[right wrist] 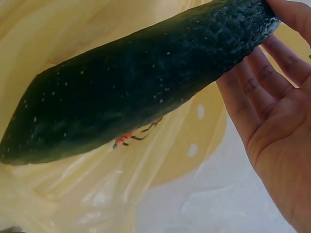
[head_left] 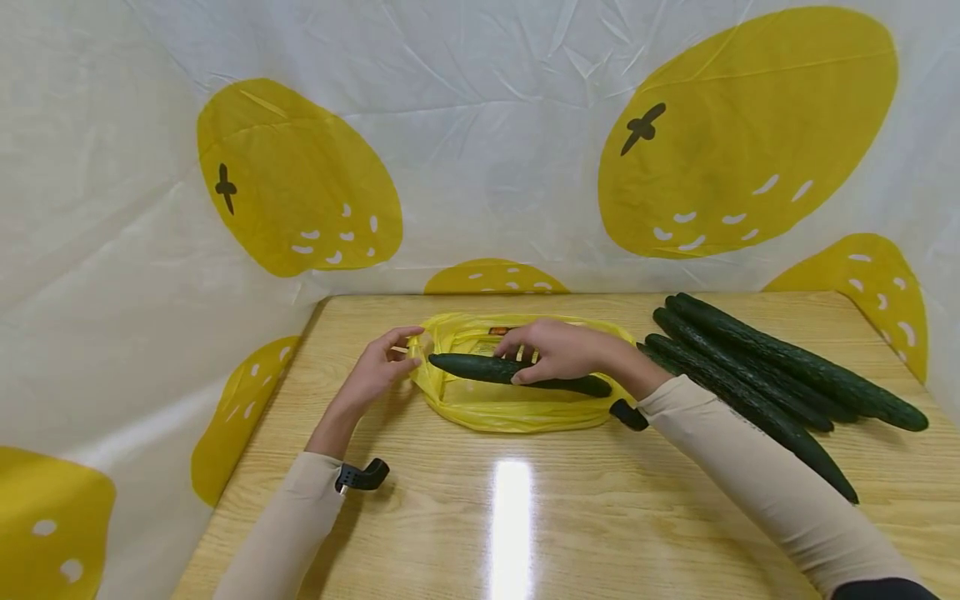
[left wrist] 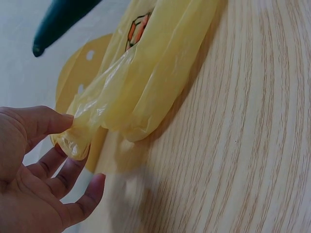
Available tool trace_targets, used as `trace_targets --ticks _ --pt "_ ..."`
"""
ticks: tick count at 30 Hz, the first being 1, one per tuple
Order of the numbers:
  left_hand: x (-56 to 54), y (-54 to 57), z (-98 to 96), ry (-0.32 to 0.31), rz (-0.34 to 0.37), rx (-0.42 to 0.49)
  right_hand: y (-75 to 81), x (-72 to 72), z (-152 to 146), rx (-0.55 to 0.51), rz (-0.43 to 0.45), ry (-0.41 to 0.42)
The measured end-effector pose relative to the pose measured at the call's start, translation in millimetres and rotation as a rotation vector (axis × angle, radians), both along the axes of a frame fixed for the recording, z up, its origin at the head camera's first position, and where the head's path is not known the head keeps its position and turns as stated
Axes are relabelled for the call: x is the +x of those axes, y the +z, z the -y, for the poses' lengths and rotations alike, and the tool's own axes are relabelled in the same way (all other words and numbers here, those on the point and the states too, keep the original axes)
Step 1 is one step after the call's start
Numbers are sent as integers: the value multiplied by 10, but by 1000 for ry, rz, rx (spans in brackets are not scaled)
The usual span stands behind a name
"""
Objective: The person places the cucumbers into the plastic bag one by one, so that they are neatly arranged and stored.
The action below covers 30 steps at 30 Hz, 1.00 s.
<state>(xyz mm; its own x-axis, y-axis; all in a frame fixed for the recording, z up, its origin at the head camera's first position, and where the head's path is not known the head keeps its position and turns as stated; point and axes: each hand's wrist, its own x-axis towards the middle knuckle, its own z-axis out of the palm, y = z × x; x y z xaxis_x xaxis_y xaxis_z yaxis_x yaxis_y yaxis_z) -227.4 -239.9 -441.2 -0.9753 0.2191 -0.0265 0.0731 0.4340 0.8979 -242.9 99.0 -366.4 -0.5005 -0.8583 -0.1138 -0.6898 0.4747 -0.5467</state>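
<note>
A dark green cucumber (head_left: 480, 368) lies crosswise over the mouth of a yellow plastic bag (head_left: 525, 421) in the head view. My right hand (head_left: 558, 350) grips it near the middle from above, thumb on the near side and fingers on the far side. In the right wrist view the cucumber (right wrist: 121, 87) stretches out from the fingers, over the bag's yellow film. My left hand (head_left: 378, 367) pinches the bag's left end; the left wrist view shows the gathered plastic (left wrist: 75, 141) between thumb and fingers, the little finger held away.
Several more cucumbers (head_left: 750, 367) lie side by side on the right of the wooden table (head_left: 420, 517), partly behind my right forearm. A white sheet with yellow fruit prints (head_left: 480, 183) hangs behind the table and along its left side.
</note>
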Motion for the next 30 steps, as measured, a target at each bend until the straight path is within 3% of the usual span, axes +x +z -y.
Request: trace_targets --ticks 16,30 --pt "6 13 -46 -14 -6 2 -144 -15 95 125 -19 19" --pt "-3 5 -65 -24 -19 -5 -251 -13 114 143 14 24"
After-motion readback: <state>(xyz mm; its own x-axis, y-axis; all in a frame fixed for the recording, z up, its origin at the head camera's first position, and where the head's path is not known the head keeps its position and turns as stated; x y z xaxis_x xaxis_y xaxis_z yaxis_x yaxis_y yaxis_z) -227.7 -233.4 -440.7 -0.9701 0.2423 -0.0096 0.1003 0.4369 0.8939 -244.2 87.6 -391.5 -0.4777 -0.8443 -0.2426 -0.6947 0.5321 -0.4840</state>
